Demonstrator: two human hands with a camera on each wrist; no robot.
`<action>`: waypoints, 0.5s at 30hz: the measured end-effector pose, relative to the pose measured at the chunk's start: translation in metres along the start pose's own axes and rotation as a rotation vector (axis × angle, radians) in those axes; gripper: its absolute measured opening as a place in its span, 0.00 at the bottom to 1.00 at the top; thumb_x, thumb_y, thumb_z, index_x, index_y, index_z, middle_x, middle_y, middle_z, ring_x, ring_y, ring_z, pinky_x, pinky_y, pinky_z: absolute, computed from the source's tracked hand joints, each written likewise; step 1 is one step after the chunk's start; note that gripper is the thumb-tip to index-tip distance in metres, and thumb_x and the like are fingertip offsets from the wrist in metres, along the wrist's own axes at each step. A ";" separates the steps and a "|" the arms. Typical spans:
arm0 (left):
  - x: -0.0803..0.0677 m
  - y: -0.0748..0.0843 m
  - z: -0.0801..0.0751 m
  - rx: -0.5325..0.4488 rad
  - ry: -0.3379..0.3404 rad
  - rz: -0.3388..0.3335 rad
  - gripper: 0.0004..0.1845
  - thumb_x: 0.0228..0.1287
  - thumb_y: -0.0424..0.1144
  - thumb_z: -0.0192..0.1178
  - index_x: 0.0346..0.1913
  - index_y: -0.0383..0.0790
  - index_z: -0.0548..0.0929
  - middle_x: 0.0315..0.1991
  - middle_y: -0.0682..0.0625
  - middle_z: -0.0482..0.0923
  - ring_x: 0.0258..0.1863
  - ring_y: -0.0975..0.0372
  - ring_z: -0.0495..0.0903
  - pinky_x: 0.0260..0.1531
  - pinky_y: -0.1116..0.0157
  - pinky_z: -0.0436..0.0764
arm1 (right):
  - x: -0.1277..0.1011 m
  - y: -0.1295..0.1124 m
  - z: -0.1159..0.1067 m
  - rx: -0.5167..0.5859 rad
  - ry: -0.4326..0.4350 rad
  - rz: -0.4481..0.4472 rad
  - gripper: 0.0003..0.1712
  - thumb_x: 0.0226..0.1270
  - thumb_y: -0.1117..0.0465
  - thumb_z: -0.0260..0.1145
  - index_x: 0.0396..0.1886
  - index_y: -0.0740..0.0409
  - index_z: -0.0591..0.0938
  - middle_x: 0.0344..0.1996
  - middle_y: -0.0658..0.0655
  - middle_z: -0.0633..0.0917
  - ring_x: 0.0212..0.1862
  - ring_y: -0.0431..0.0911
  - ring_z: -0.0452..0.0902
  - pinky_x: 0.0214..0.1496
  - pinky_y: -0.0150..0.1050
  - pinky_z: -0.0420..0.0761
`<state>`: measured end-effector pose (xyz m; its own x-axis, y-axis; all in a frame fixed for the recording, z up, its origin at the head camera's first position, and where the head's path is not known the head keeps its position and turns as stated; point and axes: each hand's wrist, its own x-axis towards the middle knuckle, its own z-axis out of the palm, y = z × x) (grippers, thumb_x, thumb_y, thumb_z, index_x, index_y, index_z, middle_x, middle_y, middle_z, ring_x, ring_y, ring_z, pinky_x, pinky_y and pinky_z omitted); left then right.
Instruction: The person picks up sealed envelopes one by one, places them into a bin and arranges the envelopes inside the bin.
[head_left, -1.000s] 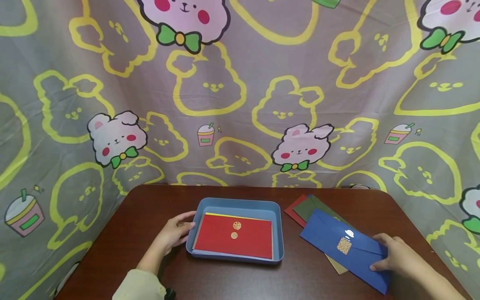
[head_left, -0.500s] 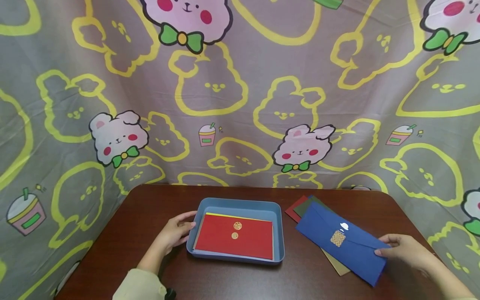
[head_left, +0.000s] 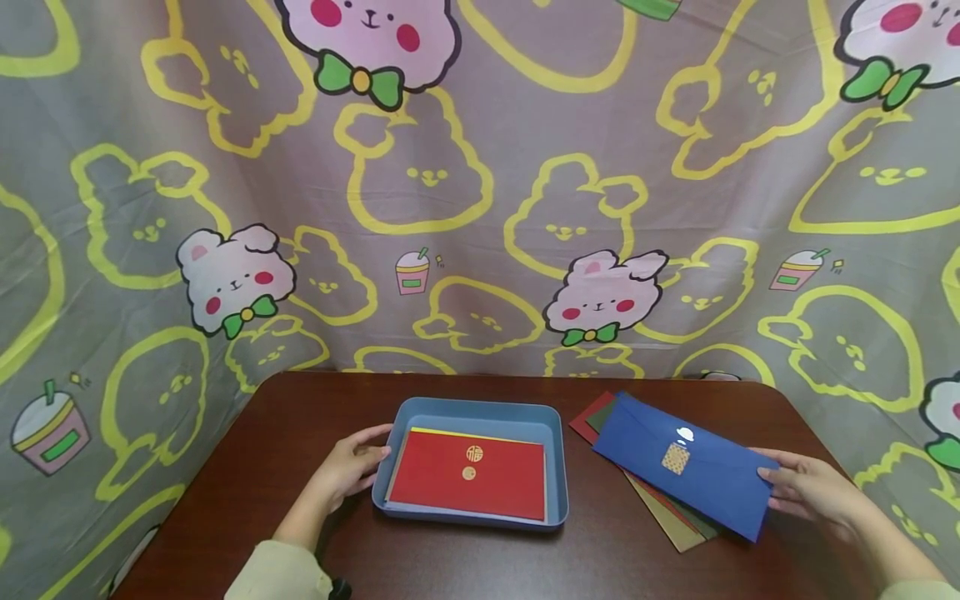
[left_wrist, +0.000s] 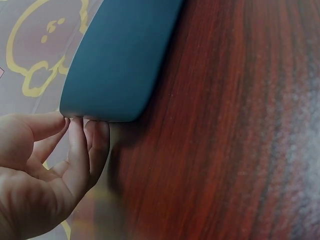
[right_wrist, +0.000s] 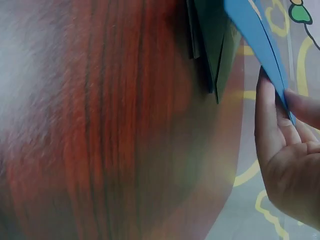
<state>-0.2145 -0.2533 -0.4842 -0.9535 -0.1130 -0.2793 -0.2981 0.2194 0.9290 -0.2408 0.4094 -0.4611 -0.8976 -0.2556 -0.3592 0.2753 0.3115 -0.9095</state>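
Note:
My right hand point(head_left: 813, 492) pinches the right end of a blue envelope point(head_left: 720, 467), thumb on its upper face and fingers beneath. In the right wrist view the blue envelope point(right_wrist: 260, 40) tilts up from the table, apart from the pile at its lower end. Beneath it lie several envelopes: a red one point(head_left: 587, 419), a green one point(head_left: 600, 414) and a tan one point(head_left: 663, 512). My left hand point(head_left: 347, 467) rests its fingertips against the left wall of a blue-grey tray point(head_left: 480, 407). In the left wrist view the fingers point(left_wrist: 80, 155) touch the tray's outer side point(left_wrist: 115, 60).
Inside the tray a red envelope point(head_left: 502, 487) with gold print lies on top, with a yellow edge point(head_left: 450, 432) showing behind it. The dark wooden table point(head_left: 450, 567) has rounded back corners. A patterned cloth point(head_left: 480, 167) hangs behind it.
My right hand has lifted the blue envelope's right end and shifted it slightly back, uncovering more of the lower envelopes' front edges. My left hand stays at the tray.

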 end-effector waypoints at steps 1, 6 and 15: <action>0.000 0.000 0.000 0.001 0.001 0.001 0.25 0.74 0.36 0.62 0.72 0.39 0.74 0.51 0.40 0.84 0.45 0.54 0.84 0.45 0.55 0.86 | 0.000 0.000 0.000 0.030 0.003 -0.002 0.18 0.81 0.63 0.56 0.52 0.34 0.86 0.51 0.53 0.81 0.46 0.41 0.83 0.49 0.44 0.85; 0.000 -0.001 0.000 0.002 0.001 0.006 0.25 0.75 0.36 0.61 0.72 0.39 0.74 0.51 0.39 0.84 0.45 0.54 0.84 0.45 0.55 0.86 | 0.003 -0.006 0.010 0.095 0.078 -0.022 0.12 0.82 0.60 0.56 0.53 0.39 0.83 0.43 0.44 0.82 0.43 0.39 0.84 0.48 0.39 0.85; 0.000 0.000 0.000 -0.001 -0.008 0.007 0.25 0.75 0.36 0.61 0.72 0.39 0.74 0.51 0.40 0.83 0.46 0.53 0.84 0.46 0.55 0.85 | 0.012 -0.012 0.023 0.300 0.202 -0.052 0.07 0.83 0.55 0.56 0.44 0.46 0.79 0.36 0.42 0.83 0.38 0.36 0.82 0.43 0.33 0.83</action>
<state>-0.2141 -0.2535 -0.4840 -0.9559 -0.1036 -0.2750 -0.2916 0.2190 0.9311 -0.2466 0.3813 -0.4589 -0.9548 -0.0689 -0.2892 0.2890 0.0129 -0.9572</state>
